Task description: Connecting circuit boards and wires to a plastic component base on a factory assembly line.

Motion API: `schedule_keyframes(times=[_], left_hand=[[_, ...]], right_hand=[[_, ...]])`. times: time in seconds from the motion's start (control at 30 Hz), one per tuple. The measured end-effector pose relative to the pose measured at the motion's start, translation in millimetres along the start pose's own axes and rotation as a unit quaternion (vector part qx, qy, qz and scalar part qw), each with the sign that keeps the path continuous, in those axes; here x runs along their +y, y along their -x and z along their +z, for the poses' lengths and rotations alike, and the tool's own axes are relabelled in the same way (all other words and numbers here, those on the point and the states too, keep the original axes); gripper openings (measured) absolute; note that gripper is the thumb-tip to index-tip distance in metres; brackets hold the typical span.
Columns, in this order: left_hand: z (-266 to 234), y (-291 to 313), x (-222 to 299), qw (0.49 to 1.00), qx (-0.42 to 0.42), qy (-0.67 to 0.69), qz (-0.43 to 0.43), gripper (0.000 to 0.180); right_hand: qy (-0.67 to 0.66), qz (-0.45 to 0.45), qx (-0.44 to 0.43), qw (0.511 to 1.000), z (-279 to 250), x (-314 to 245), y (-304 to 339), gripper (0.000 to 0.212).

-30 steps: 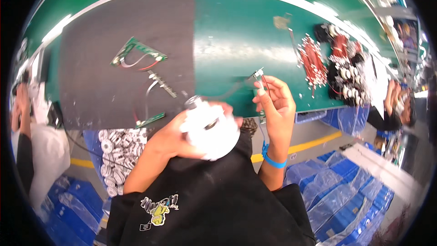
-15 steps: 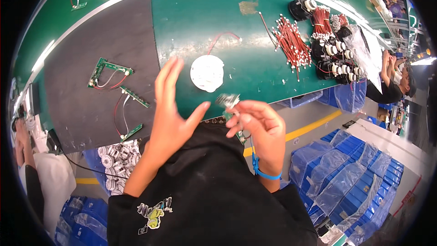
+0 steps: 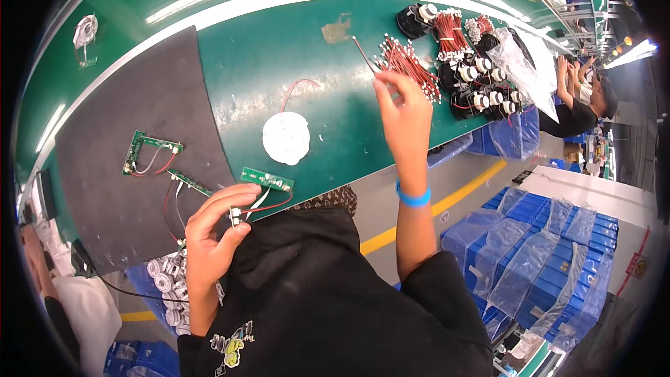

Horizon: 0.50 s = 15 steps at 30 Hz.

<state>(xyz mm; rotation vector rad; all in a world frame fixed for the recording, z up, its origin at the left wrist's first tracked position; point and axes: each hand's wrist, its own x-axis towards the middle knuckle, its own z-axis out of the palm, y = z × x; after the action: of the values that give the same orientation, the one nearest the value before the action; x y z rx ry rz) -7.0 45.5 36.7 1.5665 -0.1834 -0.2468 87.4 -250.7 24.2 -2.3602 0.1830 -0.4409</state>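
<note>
My left hand (image 3: 213, 237) is closed on a small circuit board (image 3: 235, 216) with a white connector, held near the table's front edge. Red and white wires run from it to a green circuit board (image 3: 269, 179) by my fingertips. My right hand (image 3: 405, 101) reaches over the table, thumb and fingers pinched at the near end of a thin red-and-black wire (image 3: 363, 54). That wire lies just left of a heap of red wires (image 3: 408, 66) with white connectors, partly covered by my hand. A round white disc (image 3: 286, 138) with a wire lead rests between my hands.
Wired green boards (image 3: 153, 152) lie on the dark mat (image 3: 132, 105). Black-and-white round parts (image 3: 481, 73) and a tied wire bundle (image 3: 451, 33) sit at the right back. Blue plastic-wrapped crates (image 3: 537, 258) stand to the right; people sit at both sides.
My right hand has moved up and right to the wires. The circuit board it held is now in my left hand, which has lowered and closed. The view has shifted.
</note>
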Motion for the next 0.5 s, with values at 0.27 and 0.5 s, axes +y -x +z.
schedule_keyframes(times=[0.27, 0.5], left_hand=[[1.0, -4.3, -10.7, 0.976, 0.037, 0.205, -0.058, 0.037], [1.4, -14.3, -12.1, 0.982, 0.034, 0.184, -0.024, 0.046]], right_hand=[[0.167, -0.064, 0.034, 0.983, 79.1, 31.6, -69.0, 0.011], [0.013, -0.162, -0.016, 0.987, 52.5, -7.0, -44.1, 0.01]])
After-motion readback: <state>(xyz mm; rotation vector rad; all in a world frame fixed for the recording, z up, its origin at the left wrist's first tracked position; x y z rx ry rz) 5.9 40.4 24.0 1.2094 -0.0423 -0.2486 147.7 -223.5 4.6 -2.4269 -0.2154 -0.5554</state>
